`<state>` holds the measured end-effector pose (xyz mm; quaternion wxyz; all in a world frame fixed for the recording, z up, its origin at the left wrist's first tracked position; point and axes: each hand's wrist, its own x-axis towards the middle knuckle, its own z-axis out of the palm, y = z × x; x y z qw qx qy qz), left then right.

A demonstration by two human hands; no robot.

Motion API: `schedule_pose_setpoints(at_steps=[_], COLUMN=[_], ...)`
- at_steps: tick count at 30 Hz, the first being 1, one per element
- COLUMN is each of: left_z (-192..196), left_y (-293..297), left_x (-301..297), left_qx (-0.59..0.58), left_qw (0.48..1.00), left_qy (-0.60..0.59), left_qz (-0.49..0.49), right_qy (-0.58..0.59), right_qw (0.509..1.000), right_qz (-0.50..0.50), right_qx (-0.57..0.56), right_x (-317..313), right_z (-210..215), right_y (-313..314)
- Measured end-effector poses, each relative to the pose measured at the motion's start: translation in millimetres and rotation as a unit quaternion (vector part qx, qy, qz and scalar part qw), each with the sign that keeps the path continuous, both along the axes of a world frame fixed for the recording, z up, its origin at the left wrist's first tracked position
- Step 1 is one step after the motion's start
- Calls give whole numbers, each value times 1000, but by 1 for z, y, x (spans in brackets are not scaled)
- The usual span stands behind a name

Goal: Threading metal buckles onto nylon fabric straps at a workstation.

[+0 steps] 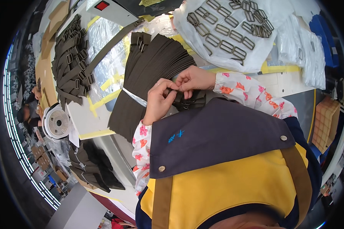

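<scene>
My left hand [158,100] and my right hand [194,80] meet over a dark brown webbing strap [187,100] that carries a metal slide buckle. Both hands pinch the strap between thumb and fingers, close together at its upper end. Just behind the hands lies a fanned stack of cut brown webbing strips [149,72], bound by a pale band across its middle. Flowered sleeves cover both forearms. A navy and yellow apron fills the lower part of the view.
Several loose rectangular metal buckles [227,32] lie on a white plastic sheet at the back right. A pile of straps with buckles fitted [70,61] sits at the left. A small white fan [57,122] stands at the left table edge. More dark straps [93,168] lie below.
</scene>
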<state>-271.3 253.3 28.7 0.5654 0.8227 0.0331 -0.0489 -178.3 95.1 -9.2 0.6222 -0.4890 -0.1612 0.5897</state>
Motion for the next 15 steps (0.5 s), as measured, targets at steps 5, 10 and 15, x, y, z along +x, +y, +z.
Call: schedule_pose_setpoints(at_steps=[5, 10, 15], left_z=[-5, -3, 16], left_y=[15, 20, -1], left_x=[-2, 0, 3], left_qx=[-85, -98, 256], left_qw=[995, 994, 961], left_qy=[38, 36, -97], left_qz=[-23, -33, -48], right_qy=[-16, -79, -245], right_qw=[999, 996, 967], right_qz=[49, 34, -76], right_qx=[6, -6, 7], right_x=[4, -3, -6], right_z=[6, 11, -5], right_y=[11, 19, 25])
